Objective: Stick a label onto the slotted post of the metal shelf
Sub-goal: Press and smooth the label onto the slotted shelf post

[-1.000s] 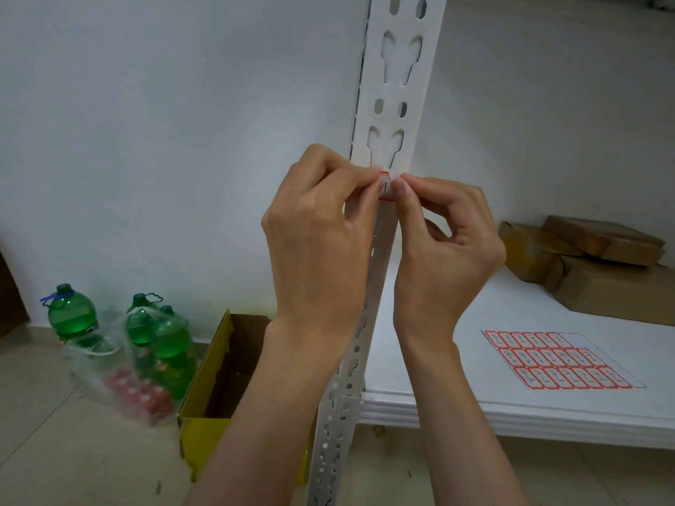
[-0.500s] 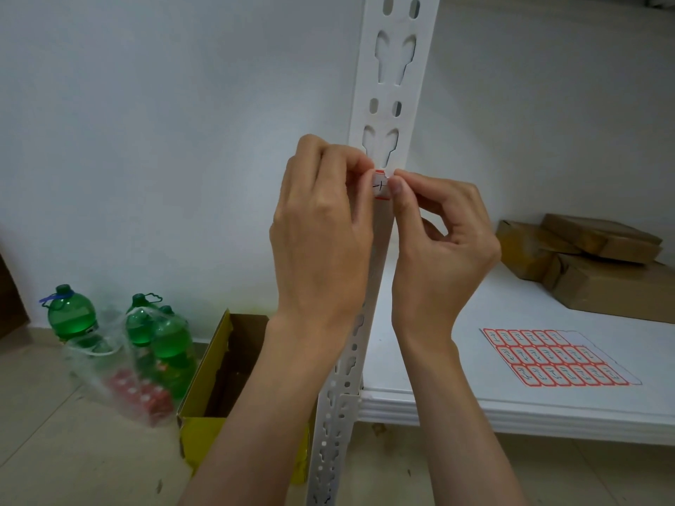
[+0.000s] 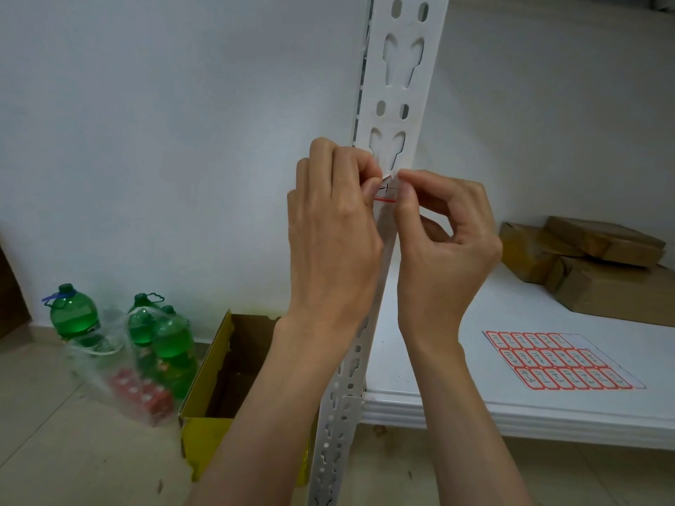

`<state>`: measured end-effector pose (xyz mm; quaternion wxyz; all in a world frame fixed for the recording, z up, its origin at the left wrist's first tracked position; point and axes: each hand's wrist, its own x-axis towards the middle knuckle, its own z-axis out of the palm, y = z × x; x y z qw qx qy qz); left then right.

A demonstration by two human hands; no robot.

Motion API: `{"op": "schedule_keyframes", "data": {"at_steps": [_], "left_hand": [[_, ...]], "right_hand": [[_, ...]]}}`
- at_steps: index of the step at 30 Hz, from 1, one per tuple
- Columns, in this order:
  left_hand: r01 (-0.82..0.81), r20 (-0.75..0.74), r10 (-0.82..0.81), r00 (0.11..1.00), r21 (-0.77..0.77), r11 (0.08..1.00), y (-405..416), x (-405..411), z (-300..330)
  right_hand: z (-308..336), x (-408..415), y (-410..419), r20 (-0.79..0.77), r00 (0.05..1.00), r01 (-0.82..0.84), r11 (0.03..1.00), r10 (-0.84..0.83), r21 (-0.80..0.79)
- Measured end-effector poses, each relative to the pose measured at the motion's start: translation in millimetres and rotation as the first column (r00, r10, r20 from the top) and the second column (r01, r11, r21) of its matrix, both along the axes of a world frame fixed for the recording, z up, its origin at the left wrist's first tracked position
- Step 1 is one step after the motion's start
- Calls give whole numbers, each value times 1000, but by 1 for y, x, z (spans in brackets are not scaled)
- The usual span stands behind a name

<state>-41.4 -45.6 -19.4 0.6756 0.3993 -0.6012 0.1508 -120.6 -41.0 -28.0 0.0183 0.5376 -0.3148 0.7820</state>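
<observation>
Two bare forearms rise from the near edge. The left hand (image 3: 334,228) and right hand (image 3: 443,237) each pinch one side of a small red-edged label (image 3: 386,189) with curled fingers, holding it flat against the white slotted post (image 3: 396,85), just below a keyhole slot, likely to square it before pressing. Right of the post, a label sheet (image 3: 559,359) lies on the shelf board (image 3: 475,407); brown parcels (image 3: 599,264) sit farther back. Left, on the floor: a yellow box (image 3: 208,414) and green bottles (image 3: 75,315). Nothing blocks the post.
</observation>
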Motion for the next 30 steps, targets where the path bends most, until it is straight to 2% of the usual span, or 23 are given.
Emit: {"op": "schedule_keyframes", "data": {"at_steps": [6, 13, 18, 25, 30], "left_hand": [[-75, 33, 74, 997, 20, 997, 2, 3, 3], [-29, 38, 28, 999, 14, 999, 4, 2, 2], [23, 38, -23, 999, -1, 1000, 7, -1, 0], [169, -151, -181, 972, -86, 982, 8, 6, 0], [195, -154, -208, 966, -99, 976, 17, 6, 4]], "right_hand": [[0, -2, -1, -88, 996, -9, 1000, 9, 2], [2, -3, -1, -101, 995, -9, 1000, 7, -13], [1, -1, -3, -118, 992, 50, 999, -52, -19], [6, -4, 2, 118, 985, -135, 990, 130, 41], [4, -7, 2, 202, 967, -177, 980, 155, 96]]}}
